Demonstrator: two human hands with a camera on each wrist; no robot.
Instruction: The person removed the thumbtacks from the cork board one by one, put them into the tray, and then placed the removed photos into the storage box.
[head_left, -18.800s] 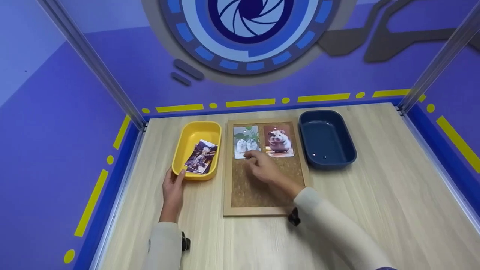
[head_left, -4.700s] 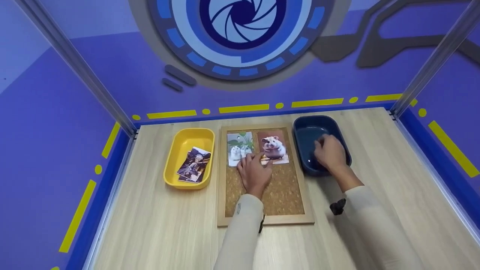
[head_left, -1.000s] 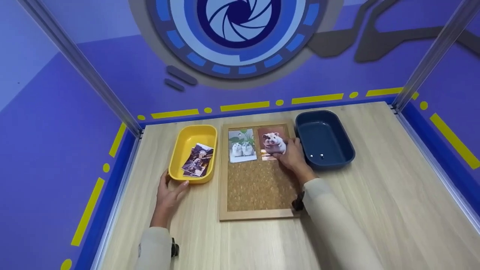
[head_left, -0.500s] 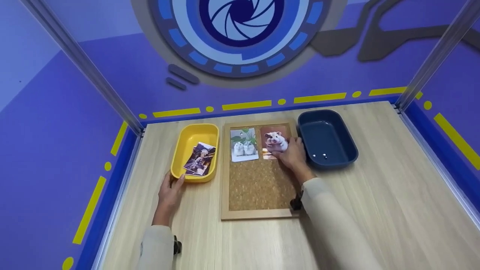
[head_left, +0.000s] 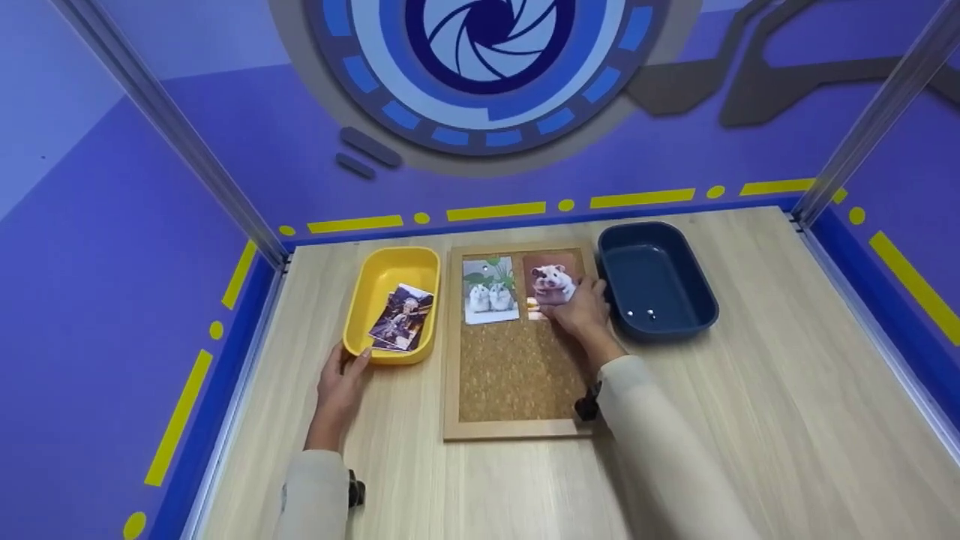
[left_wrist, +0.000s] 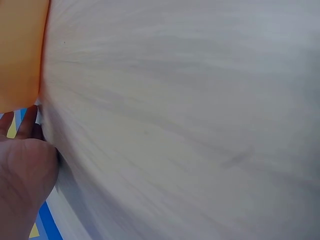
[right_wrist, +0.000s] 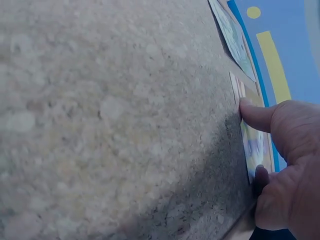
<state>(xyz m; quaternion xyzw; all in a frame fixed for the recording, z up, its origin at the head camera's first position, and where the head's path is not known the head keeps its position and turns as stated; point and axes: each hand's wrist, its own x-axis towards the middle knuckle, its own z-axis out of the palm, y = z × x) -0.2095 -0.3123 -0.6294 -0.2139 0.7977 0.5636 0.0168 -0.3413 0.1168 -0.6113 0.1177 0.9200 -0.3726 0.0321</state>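
Observation:
My left hand [head_left: 341, 386] grips the near left corner of the yellow tray [head_left: 364, 279], thumb over the rim and fingers outside. Two photos [head_left: 402, 318] lie overlapped in that tray. On the cork board [head_left: 510, 375], the left photo [head_left: 490, 291] shows two small hamsters and has a pin [head_left: 485, 268] at its top. My right hand [head_left: 585, 313] holds the hamster photo [head_left: 551, 277] beside it, which shows no pin. In the right wrist view, the thumb [right_wrist: 256, 116] presses its lower edge and a fingertip is at its side edge.
A dark blue tray [head_left: 651, 262] stands just right of the board, with small shiny pins [head_left: 651, 315] near its front. Purple walls [head_left: 225, 150] close in the wooden table [head_left: 787, 360] at the back and both sides.
The right photo's top pin, there 18.8 s ago, is gone. Since 4.7 s ago, my left hand has gone from board to yellow tray, my right from blue tray to hamster photo.

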